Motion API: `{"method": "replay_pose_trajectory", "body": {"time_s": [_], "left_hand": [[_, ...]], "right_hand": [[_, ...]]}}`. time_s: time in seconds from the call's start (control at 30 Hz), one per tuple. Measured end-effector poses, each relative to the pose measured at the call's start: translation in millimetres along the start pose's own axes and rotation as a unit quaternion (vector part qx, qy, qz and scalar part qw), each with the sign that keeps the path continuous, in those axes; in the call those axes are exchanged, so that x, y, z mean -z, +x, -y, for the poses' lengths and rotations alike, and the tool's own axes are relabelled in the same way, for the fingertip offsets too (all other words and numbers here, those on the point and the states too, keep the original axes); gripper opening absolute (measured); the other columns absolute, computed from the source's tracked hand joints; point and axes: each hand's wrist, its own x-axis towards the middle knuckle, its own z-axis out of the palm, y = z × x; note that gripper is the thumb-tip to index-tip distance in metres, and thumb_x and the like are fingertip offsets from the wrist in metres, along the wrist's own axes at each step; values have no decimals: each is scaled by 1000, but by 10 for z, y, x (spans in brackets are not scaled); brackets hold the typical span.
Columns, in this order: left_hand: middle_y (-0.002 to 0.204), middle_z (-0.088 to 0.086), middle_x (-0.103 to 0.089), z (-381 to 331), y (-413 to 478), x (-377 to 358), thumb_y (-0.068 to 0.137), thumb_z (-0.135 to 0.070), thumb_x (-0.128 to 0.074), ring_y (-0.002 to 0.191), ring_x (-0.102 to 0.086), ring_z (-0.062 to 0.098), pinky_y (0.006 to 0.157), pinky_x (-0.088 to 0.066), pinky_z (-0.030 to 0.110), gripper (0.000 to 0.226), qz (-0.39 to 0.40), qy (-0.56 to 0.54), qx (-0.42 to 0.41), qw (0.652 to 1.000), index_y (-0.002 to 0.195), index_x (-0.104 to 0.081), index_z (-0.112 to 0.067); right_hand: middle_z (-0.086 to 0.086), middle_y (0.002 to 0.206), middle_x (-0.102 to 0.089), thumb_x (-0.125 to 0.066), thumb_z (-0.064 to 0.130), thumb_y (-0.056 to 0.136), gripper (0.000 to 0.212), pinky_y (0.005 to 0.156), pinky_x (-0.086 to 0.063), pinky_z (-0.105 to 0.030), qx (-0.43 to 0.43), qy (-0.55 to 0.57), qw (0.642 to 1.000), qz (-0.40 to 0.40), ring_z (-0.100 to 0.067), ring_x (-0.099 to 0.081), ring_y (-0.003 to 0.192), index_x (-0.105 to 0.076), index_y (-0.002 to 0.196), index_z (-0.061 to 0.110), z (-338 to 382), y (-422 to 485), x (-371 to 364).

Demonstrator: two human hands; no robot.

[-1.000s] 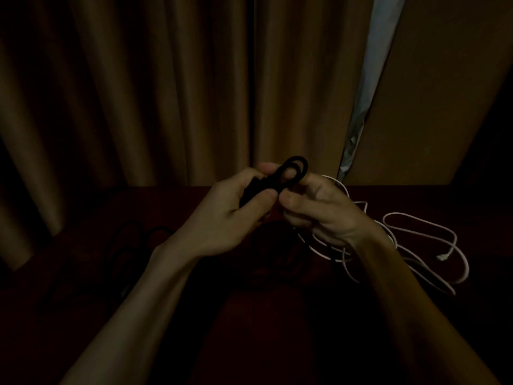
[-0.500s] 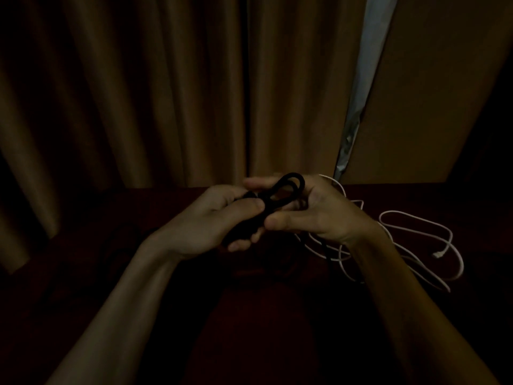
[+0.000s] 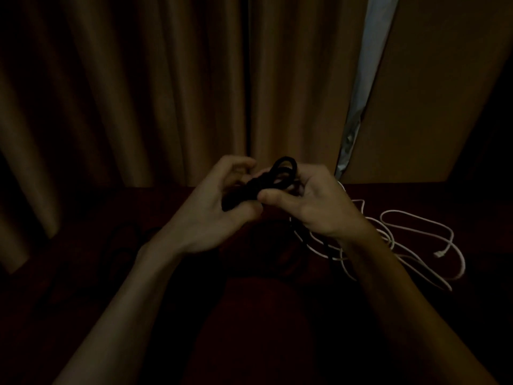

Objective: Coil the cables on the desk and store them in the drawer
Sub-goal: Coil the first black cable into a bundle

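Tan pleated fabric curtains [image 3: 138, 93] hang behind a dark red counter [image 3: 83, 259]. Two bare forearms reach up from the lower edge of the view and meet above the counter's far side. The left hand [image 3: 213, 209] is turned palm-inward, its thumb tucked beneath the bundle and its upper fingers [image 3: 238, 165] curled but lifted off it. The right hand [image 3: 313, 201] faces it, thumb laid flat across the front and fingers wrapped behind, clamping the bundle. A long thin white cable [image 3: 416, 218] lies in loose loops on the counter to the right, partly under the right wrist. The short black cable folded into a tight bundle [image 3: 280, 176] is held in the air between both hands, one loop standing up above the right thumb, its lower end in the left palm.

Half a second ago the left forefinger and thumb lay over the bundle; now those fingers have opened away, and both hands sit slightly higher in view. The white cable has not shifted.
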Motion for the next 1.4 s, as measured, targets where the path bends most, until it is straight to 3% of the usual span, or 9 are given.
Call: {"method": "replay_pose_trajectory", "body": {"time_s": [0.17,0.3,0.5,0.63,0.73,0.83,1.0,1.13,1.4], "left_hand": [[132,-5,-57,14,33,-103,79,-26,-85,117,-57,1,94,-45,12,74,-71,231,-168,956,142,-48,-15],[128,8,-57,167,44,-243,93,-37,-68,113,-60,14,91,-54,29,59,-108,309,-226,918,142,-49,-8],[108,4,-61,285,54,-167,101,-37,-51,88,-57,7,71,-48,19,45,-119,335,-227,906,135,-51,-8],[98,-3,-64,274,66,-92,102,-31,-55,78,-56,2,69,-40,10,32,-134,272,-208,930,124,-61,-9],[82,-7,-64,217,57,-67,100,-30,-56,66,-58,6,58,-38,11,26,-166,217,-185,944,115,-66,-11],[74,-12,-63,164,42,-58,101,-35,-58,59,-57,7,53,-40,18,25,-129,154,-138,970,114,-68,-16],[79,-10,-69,-5,14,-13,101,-32,-60,58,-56,8,53,-43,24,16,20,-15,-49,998,104,-70,-20],[71,-6,-68,-65,-21,-11,96,-29,-54,50,-54,8,47,-41,19,28,57,-121,19,991,102,-65,-4],[67,12,-56,10,28,-55,98,-42,-44,42,-45,15,41,-19,25,47,86,-201,97,971,106,-68,-2]], "right_hand": [[5,91,-76,-70,4,91,11,81,-56,-23,-32,71,996,-39,-8,-72,93,-71,98,12,-27,-4,4],[2,86,-77,-69,5,93,6,71,-57,-21,-47,56,996,-59,-10,-74,83,-71,97,2,-12,-15,-18],[-14,94,-76,-71,45,92,35,78,-56,-58,-60,-47,994,-75,-35,-72,91,-76,99,11,-51,-14,-119],[-14,115,-73,-54,22,103,30,93,-57,-33,-91,33,995,28,-21,-70,110,-68,120,2,1,-31,-57],[-5,86,-60,-53,15,105,32,67,-46,-19,-88,83,989,90,-17,-58,73,-61,135,10,-27,-47,1],[8,82,-51,-64,9,94,52,56,-37,-18,-102,188,975,64,-7,-43,67,-53,143,21,-86,-41,17],[-1,120,-72,-70,2,85,55,86,-55,-24,-100,258,954,115,-15,-68,110,-59,135,18,-106,-87,68],[-14,120,-71,-78,2,82,47,95,-55,-36,-78,276,952,112,-26,-69,112,-68,127,13,-90,-102,9],[-11,82,-69,-64,0,88,24,49,-43,-18,-70,206,973,78,-17,-71,65,-58,111,5,18,-56,-87]]}}
